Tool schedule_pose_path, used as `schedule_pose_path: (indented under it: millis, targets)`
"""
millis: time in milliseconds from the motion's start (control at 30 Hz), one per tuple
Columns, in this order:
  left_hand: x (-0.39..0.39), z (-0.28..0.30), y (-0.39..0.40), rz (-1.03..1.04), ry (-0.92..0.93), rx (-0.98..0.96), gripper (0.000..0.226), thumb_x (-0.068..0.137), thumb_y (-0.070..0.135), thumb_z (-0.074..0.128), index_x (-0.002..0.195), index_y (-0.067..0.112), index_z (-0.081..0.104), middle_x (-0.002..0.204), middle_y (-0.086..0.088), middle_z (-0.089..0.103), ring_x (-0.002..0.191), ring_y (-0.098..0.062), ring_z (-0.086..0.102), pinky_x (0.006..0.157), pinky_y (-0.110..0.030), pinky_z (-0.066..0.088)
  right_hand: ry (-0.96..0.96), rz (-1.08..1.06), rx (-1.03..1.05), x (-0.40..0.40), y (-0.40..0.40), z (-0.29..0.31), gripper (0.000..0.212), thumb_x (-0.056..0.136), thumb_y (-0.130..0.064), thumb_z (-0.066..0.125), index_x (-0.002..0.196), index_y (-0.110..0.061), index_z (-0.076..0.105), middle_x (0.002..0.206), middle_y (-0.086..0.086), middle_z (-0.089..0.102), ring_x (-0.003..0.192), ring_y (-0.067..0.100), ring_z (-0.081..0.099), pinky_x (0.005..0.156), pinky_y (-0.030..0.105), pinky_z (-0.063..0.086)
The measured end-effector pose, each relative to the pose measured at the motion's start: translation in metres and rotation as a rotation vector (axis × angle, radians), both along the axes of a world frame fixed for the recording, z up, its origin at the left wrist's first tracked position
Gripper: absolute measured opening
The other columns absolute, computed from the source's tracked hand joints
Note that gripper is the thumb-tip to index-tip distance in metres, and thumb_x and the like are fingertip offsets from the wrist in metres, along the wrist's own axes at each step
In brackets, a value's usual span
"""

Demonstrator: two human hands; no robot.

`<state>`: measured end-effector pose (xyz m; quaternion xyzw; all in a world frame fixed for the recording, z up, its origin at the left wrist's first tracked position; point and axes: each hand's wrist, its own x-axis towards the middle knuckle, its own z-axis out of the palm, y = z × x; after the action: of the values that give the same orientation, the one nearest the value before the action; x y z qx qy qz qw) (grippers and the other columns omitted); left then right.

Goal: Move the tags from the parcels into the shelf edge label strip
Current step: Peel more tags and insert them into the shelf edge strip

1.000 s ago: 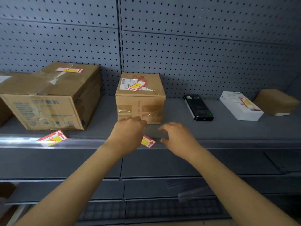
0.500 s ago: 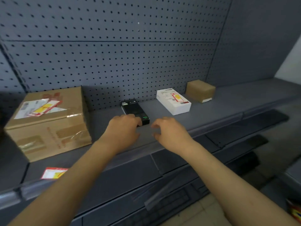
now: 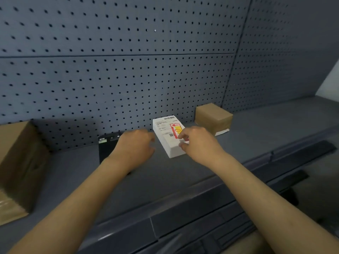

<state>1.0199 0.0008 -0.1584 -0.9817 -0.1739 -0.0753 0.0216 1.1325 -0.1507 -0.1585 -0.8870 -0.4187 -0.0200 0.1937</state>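
Observation:
A white parcel (image 3: 166, 139) lies on the grey shelf (image 3: 256, 136) near the pegboard, with a red and yellow tag (image 3: 175, 129) on its top. My right hand (image 3: 199, 143) reaches over the parcel's near right corner; its thumb and forefinger curl round the tag's near end and pinch it. My left hand (image 3: 135, 146) hovers just left of the white parcel with loosely curled fingers and holds nothing. It covers part of a flat black box (image 3: 107, 150). The shelf edge label strip (image 3: 183, 205) runs along the shelf's front below my forearms.
A small brown parcel (image 3: 213, 118) stands to the right of the white one, against the pegboard (image 3: 128, 79). A large cardboard box (image 3: 16, 162) fills the left edge of the shelf. Lower shelves (image 3: 302, 154) show beneath at the right.
My view swung right along the shelf, away from the tags set in the strip. Both hands moved forward to the white parcel, and my right fingers reached its tag.

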Motion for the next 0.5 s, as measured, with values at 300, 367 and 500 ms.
schedule_pose_path:
  millis: [300,367,500]
  targets:
    - [0.083,-0.002,0.048,0.01,-0.017,-0.012,0.029,0.093,0.031,0.052,0.12,0.024,0.058,0.117,0.0,0.061,0.097,-0.021,0.062,0.073,-0.03,0.045,-0.018,0.063,-0.077,0.086,0.05,-0.005,0.033,0.088,-0.005,0.054,0.114,-0.022,0.065,0.116,0.006,0.061,0.105,0.025,0.058,0.084,0.042,0.053]
    - [0.096,-0.002,0.055,0.007,-0.019,-0.022,0.029,0.093,0.032,0.051,0.12,0.024,0.057,0.118,0.001,0.061,0.097,-0.02,0.062,0.072,-0.029,0.045,-0.004,0.083,-0.077,0.101,0.058,-0.004,0.033,0.089,-0.004,0.052,0.113,-0.022,0.066,0.116,0.005,0.062,0.102,0.023,0.059,0.083,0.042,0.055]
    - [0.116,-0.003,0.064,0.028,-0.001,-0.043,0.03,0.094,0.034,0.052,0.121,0.024,0.057,0.12,0.002,0.061,0.1,-0.018,0.062,0.079,-0.031,0.049,0.069,0.108,-0.071,0.123,0.072,-0.013,0.025,0.092,-0.027,0.058,0.116,-0.022,0.064,0.12,0.001,0.06,0.1,0.017,0.06,0.085,0.036,0.055]
